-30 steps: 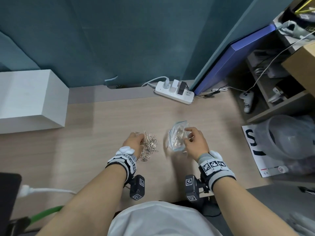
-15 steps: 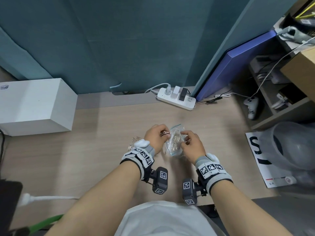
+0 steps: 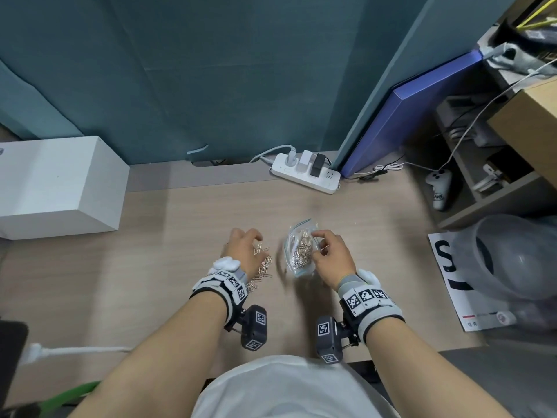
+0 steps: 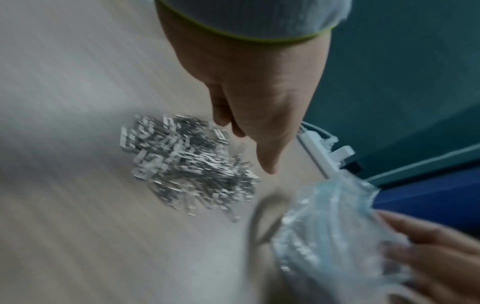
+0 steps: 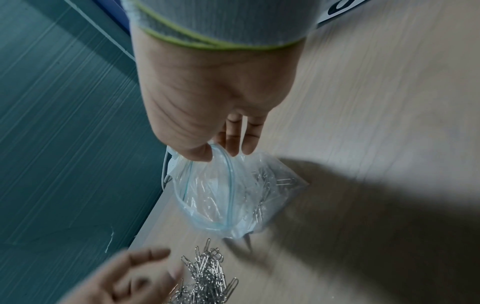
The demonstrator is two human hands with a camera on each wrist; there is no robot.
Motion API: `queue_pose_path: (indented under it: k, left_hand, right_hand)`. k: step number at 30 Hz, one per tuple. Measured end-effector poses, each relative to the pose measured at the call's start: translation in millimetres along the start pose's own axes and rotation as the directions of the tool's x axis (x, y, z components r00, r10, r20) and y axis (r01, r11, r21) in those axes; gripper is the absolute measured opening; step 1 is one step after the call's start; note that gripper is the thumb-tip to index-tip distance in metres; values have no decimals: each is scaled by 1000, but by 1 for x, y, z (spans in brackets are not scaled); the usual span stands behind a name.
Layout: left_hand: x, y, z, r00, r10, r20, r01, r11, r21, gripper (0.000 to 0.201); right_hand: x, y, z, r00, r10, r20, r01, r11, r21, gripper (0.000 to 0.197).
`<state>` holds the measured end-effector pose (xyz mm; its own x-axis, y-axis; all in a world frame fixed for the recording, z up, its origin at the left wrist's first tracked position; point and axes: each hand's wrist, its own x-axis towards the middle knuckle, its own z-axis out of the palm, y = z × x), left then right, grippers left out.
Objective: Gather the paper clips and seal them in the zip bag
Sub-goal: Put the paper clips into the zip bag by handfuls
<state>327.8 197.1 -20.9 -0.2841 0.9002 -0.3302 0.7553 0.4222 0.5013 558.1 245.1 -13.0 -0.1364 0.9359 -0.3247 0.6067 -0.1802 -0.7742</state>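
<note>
Reaching with left hand (image 3: 245, 251) over loose clips (image 3: 261, 268) on desk (image 3: 180, 236); fingers spread, relaxed, nothing held as far as head view shows. Right hand (image 3: 330, 257) pinching rim of bag (image 3: 300, 251), bag well apart from pile to its right, already part filled with clips. Left wrist view: heavy motion blur; left hand (image 4: 255, 107) above pile (image 4: 187, 164), fingers pointing down and loose, bag (image 4: 332, 226) near at lower right; individual clips not resolvable, contact with pile uncertain. Right wrist view: right hand (image 5: 207, 98) with thumb and fingers nipping zip rim, bag (image 5: 233, 195) mouth held open in a loop facing the pile (image 5: 205, 275); left hand (image 5: 124, 275) blurred at bottom edge, pile cut off by frame. Judged step: next scoop. Best done by closing fingers round a modest bunch, lifting clear, dropping well inside mouth; rim kept lifted and wide so nothing spills. Tangled clips likely to trail. Bag bottom partly hidden behind right hand in head view; count remaining not determinable.
</note>
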Motion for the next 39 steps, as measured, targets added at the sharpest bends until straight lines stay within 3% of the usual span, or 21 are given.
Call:
queue_pose_path:
  k: [3,5,7,12,15,20,25,30,33,39]
  left_hand:
    - [-10,-29,2,986,-135,95,119,980,162,77]
    - [-15,-35,7,979,-154,135,127,973,195,89]
    - [-18,-38,15,976,-152,154,122,975,184,81]
    - [-15,-40,23,987,-69,145,47,987,155,30]
    - [-11,-44,19,988,-48,145,23,985,172,18]
    - [-7,-46,12,994,-3,112,-12,990,139,17]
    - [1,-26,4,997,34,65,-30,998,-63,14]
    - [2,25,-6,979,201,-44,-205,950,-235,11]
    - [2,49,-4,958,285,-39,-284,913,-291,13]
    - [0,59,10,946,310,98,-260,902,-344,27]
  right_hand:
    - [0,0,0,1000,1,1,-1,1000,-9,37]
    - [0,1,-1,1000,-4,-6,4,1000,-11,38]
    - [0,1,-1,1000,-7,-4,7,1000,-15,38]
    - [0,3,2,1000,-8,-3,8,1000,-20,38]
    - [1,3,2,1000,-11,-6,11,1000,-26,41]
    - [3,2,2,1000,-5,-2,5,1000,-26,43]
    - [3,0,2,1000,13,2,-13,1000,-21,42]
    - [2,-3,4,1000,19,-7,-19,1000,-8,43]
    - [1,-4,4,1000,16,-8,-16,1000,1,45]
    - [-1,-5,3,1000,12,1,-12,1000,-2,48]
